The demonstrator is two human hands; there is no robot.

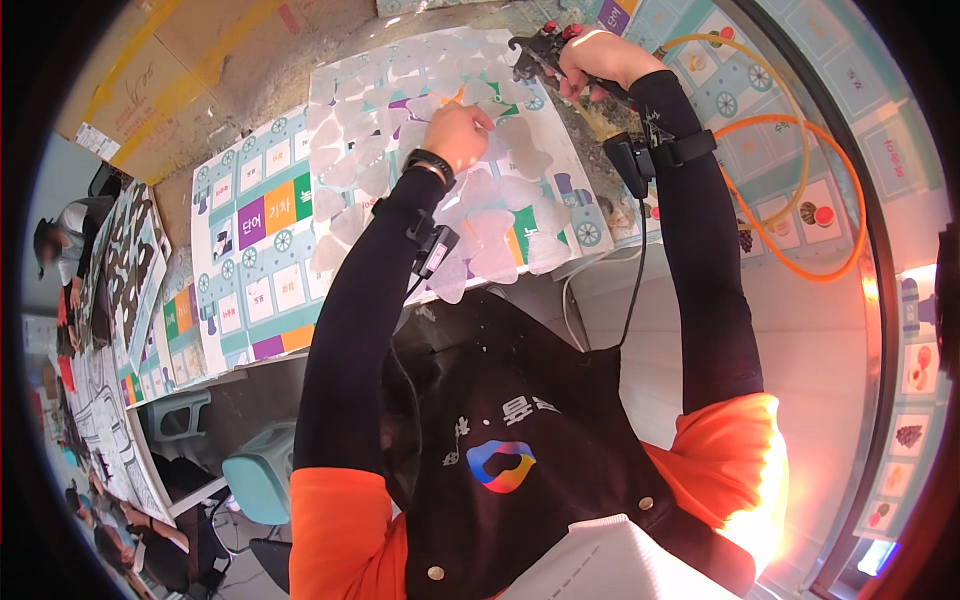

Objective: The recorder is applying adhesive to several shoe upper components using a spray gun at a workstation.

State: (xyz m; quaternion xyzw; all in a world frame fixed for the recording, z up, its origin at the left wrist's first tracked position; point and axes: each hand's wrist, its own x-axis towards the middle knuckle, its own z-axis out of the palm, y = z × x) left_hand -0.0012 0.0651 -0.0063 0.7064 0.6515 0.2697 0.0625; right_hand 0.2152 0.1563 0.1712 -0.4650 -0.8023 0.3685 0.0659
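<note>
Many thin, translucent whitish pieces with rounded, petal-like outlines (490, 250) cover a printed sheet on the work table, some overlapping and some hanging past its near edge. My left hand (457, 137) is over the middle of them, its fingers curled in. Whatever those fingers pinch, if anything, is hidden. At the far right corner, my right hand (597, 58) is wrapped round a dark spray gun (540, 52) with red parts. Its nozzle end points left, toward the pieces. Dark sleeves and strapped-on small devices cover both forearms.
Cardboard (150, 75) stands behind the table at left. An orange hose (860, 200) and a yellowish hose (790, 90) loop at right. A pale green chair (262, 475) is below left. Other people (75, 235) work at tables farther left. Cables hang from my forearms.
</note>
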